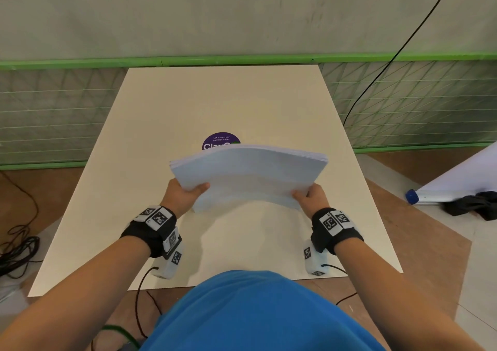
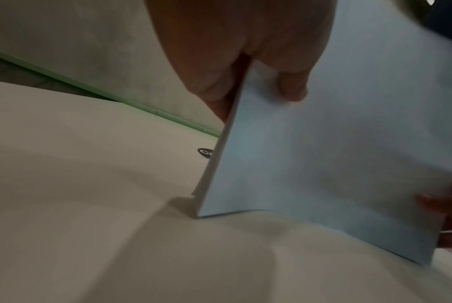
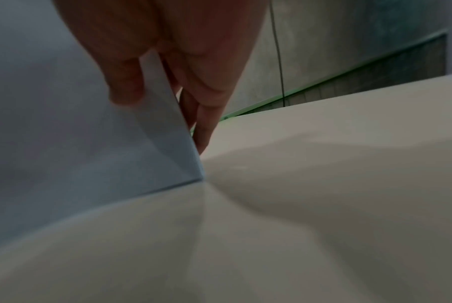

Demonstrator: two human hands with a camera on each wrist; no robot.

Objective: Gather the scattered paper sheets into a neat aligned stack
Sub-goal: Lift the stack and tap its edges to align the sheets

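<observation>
You hold the stack (image 1: 250, 176) of paper between your two hands, over the middle of the table (image 1: 242, 103). Your left hand (image 1: 185, 192) pinches the left side, thumb on the near face and fingers behind. Your right hand (image 1: 309, 196) pinches the right side the same way. Both hands are closed tight on the paper.

The stack stands up on its long bottom edge, and it leans away from you a bit. Its long side runs left to right, from one hand to the other. The middle bows up a little. In the left wrist view the bottom left corner (image 2: 200, 214) touches the table. In the right wrist view the bottom right corner (image 3: 200, 178) looks down on the table too.

The top edge (image 1: 269, 149) looks a bit fanned, so the sheets are not all lined up yet. I think you are tapping the stack to make the edges even. The table is right under the bottom edge, so the next tap goes straight down. Keep both hands level so the edge lands flat.

A purple sticker (image 1: 221, 139) peeks out just behind the stack.
</observation>
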